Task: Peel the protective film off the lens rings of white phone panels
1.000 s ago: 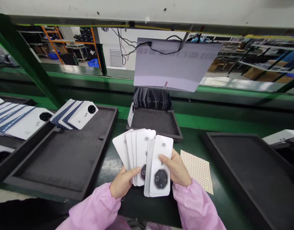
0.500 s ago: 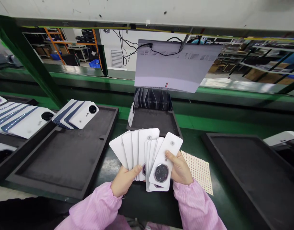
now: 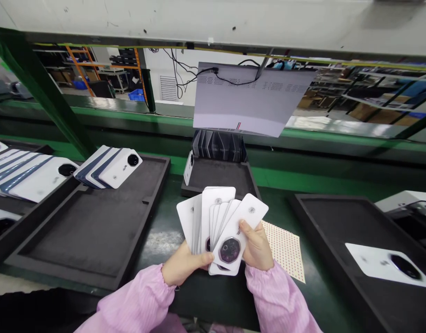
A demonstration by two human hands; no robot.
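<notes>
A fan of several white phone back covers [image 3: 249, 208], each with a dark round camera piece, is spread between my two hands above the green bench. My left hand [image 3: 187, 263] is closed around the left part of the fan, its thumb across the lower front. On the right, my right hand [image 3: 258, 245] grips the other part, thumb pressed on the front cover. The fingers behind the covers are hidden. A cream sheet [image 3: 284, 249] with rows of small dots lies on the bench beside my right hand.
Left is a black tray [image 3: 129, 259] with several covers [image 3: 119, 169] stacked at its back. A smaller tray [image 3: 220, 173] ahead holds a row of dark panels [image 3: 218, 145] below a hanging grey panel [image 3: 247, 101]. The right tray [image 3: 324, 222] holds one white cover [image 3: 379, 261].
The left part of the fan has drawn together and moved right, closer to the right part. A white cover now lies in the right tray, where none showed before.
</notes>
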